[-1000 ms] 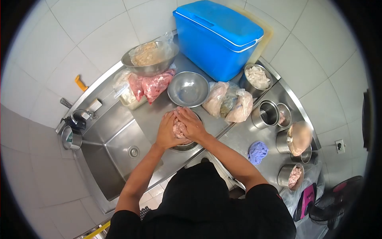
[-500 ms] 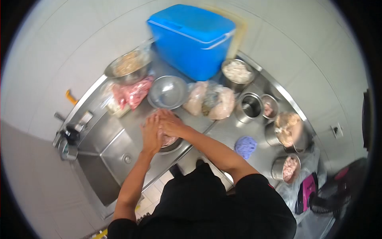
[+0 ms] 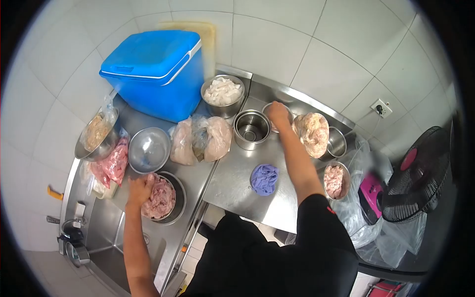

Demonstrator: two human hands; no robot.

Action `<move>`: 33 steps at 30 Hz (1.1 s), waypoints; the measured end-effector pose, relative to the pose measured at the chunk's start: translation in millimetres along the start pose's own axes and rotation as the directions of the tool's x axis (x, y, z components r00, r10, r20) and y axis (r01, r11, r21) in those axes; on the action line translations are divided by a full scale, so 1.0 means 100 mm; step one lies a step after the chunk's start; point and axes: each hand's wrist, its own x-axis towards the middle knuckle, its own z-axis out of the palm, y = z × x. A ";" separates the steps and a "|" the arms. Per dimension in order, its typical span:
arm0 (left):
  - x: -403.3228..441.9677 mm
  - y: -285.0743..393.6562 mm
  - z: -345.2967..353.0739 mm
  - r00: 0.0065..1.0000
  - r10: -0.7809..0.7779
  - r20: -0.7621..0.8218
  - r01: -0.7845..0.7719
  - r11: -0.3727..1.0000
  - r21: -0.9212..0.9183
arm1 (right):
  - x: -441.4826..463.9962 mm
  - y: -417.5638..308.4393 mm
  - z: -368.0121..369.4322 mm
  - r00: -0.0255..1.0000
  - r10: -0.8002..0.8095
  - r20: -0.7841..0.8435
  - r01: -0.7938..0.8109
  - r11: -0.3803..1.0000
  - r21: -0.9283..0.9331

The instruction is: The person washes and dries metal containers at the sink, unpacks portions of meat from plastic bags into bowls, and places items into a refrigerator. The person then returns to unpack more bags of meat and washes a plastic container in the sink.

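The steel counter (image 3: 230,185) carries a blue cooler (image 3: 153,74), with bagged meat (image 3: 217,141) just beside its near side. Also on the cooler's near side, past a shallow bowl (image 3: 149,148), sits a round pan (image 3: 181,198) heaped with pink meat (image 3: 161,198). To the cooler's right come a pot of pale pieces (image 3: 222,110), then nested pots (image 3: 250,144), then, well apart from it, a small bowl (image 3: 266,110).

The change is in the hands: half a second ago both lay together on the meat on the cooler's near side, and now they are parted, the right one away at the small bowl on the cooler's right. That seems to split the work between two places, with only the left at the heap.

The left hand (image 3: 141,190) has its fingers curled at the edge of the pink meat, which lies under and just beside them; whether it clutches any cannot be told. The right hand (image 3: 280,116) reaches down into the small bowl, fingertips hidden, so its grasp cannot be told either; the heap is well apart from it, on the cooler's near side
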 end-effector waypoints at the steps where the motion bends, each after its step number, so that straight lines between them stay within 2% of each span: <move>1: 0.02 0.04 -0.08 0.998 -0.032 0.049 0.032 0.999 0.010 | 0.16 0.29 0.19 0.993 -0.049 0.107 0.056 0.996 -0.064; 2: 0.05 0.06 -0.07 0.998 -0.033 0.044 0.033 0.999 0.011 | 0.20 0.38 0.23 0.993 -0.052 0.104 0.058 0.996 -0.061; 4: 0.01 0.03 0.03 0.971 -0.017 -0.239 -0.006 0.995 -0.097 | 0.16 0.50 0.42 0.952 0.156 0.265 -0.111 0.978 -0.174; 5: 0.00 -0.01 0.08 0.971 -0.024 -0.239 0.002 0.996 -0.092 | 0.15 0.57 0.56 0.960 0.107 0.260 -0.065 0.984 -0.167; 6: -0.03 -0.03 0.13 0.946 0.004 -0.325 -0.068 0.980 -0.184 | 0.15 0.55 0.65 0.958 0.104 0.267 -0.062 0.985 -0.160; 7: -0.05 -0.07 0.17 0.912 0.023 -0.411 -0.146 0.952 -0.269 | 0.16 0.54 0.72 0.960 0.170 0.222 -0.150 0.983 -0.106; 8: -0.09 -0.11 0.19 0.913 0.017 -0.408 -0.137 0.954 -0.267 | 0.18 0.53 0.79 0.954 0.238 0.181 -0.233 0.971 -0.050; 11: -0.26 -0.21 0.23 0.930 -0.106 -0.353 -0.026 0.937 -0.349 | 0.29 0.66 1.00 0.969 0.200 0.142 -0.185 0.977 -0.111; 14: -0.45 -0.29 0.26 0.871 -0.191 -0.452 -0.031 0.898 -0.438 | 0.32 0.68 0.99 0.968 0.186 0.168 -0.172 0.981 -0.092; 16: -0.51 -0.37 0.29 0.854 -0.236 -0.463 -0.022 0.874 -0.486 | 0.32 0.66 0.98 0.974 0.208 0.094 -0.202 0.977 -0.072; 18: -0.61 -0.40 0.30 0.849 -0.231 -0.475 -0.043 0.866 -0.498 | 0.50 0.91 1.11 0.997 -0.005 0.074 0.026 0.958 -0.287; 19: -0.65 -0.43 0.32 0.833 -0.230 -0.504 -0.067 0.861 -0.504 | 0.57 0.94 0.91 0.924 -0.330 0.194 0.383 0.804 -0.455; 20: -0.68 -0.46 0.35 0.814 -0.230 -0.533 -0.092 0.855 -0.510 | 0.63 0.98 0.74 0.966 -0.214 0.148 0.230 0.968 -0.100; 21: -0.71 -0.49 0.38 0.817 -0.236 -0.526 -0.086 0.852 -0.517 | 0.64 0.99 0.58 0.985 -0.083 0.148 0.040 0.962 0.271; 22: -0.73 -0.53 0.41 0.816 -0.258 -0.517 -0.080 0.836 -0.542 | 0.57 0.96 0.40 0.984 -0.086 0.155 0.043 0.964 0.263; 23: -0.75 -0.56 0.44 0.814 -0.280 -0.510 -0.074 0.820 -0.568 | 0.49 0.88 0.19 0.990 0.032 0.139 -0.104 0.827 0.553; 24: -0.74 -0.57 0.47 0.811 -0.288 -0.509 -0.070 0.816 -0.574 | 0.41 0.79 0.00 0.976 0.149 0.159 -0.216 0.583 0.783; 25: -0.71 -0.57 0.50 0.808 -0.285 -0.515 -0.084 0.810 -0.580 | 0.31 0.70 -0.16 0.977 0.142 0.160 -0.213 0.588 0.780; 27: -0.68 -0.56 0.54 0.800 -0.291 -0.525 -0.095 0.802 -0.590 | 0.10 0.57 -0.35 0.979 0.093 0.180 -0.196 0.200 0.960; 28: -0.67 -0.54 0.54 0.791 -0.287 -0.540 -0.117 0.796 -0.594 | 0.06 0.58 -0.32 0.980 0.085 0.178 -0.192 0.204 0.960; 29: -0.64 -0.52 0.55 0.781 -0.285 -0.556 -0.137 0.790 -0.598 | 0.03 0.58 -0.28 0.991 0.009 0.134 -0.133 -0.093 0.987; 30: -0.61 -0.52 0.57 0.773 -0.299 -0.560 -0.131 0.788 -0.602 | -0.01 0.55 -0.24 0.996 -0.057 0.073 -0.090 -0.386 0.918; 31: -0.59 -0.55 0.58 0.766 -0.286 -0.575 -0.165 0.777 -0.607 | -0.07 0.47 -0.19 0.997 -0.054 0.047 -0.066 -0.429 0.901; 32: -0.62 -0.62 0.60 0.754 -0.283 -0.592 -0.188 0.771 -0.608 | -0.04 0.39 -0.12 0.981 -0.188 -0.035 -0.056 -0.461 0.886; 33: -0.64 -0.67 0.63 0.743 -0.287 -0.605 -0.187 0.779 -0.599 | -0.14 0.13 -0.13 0.983 -0.178 -0.042 -0.053 -0.500 0.865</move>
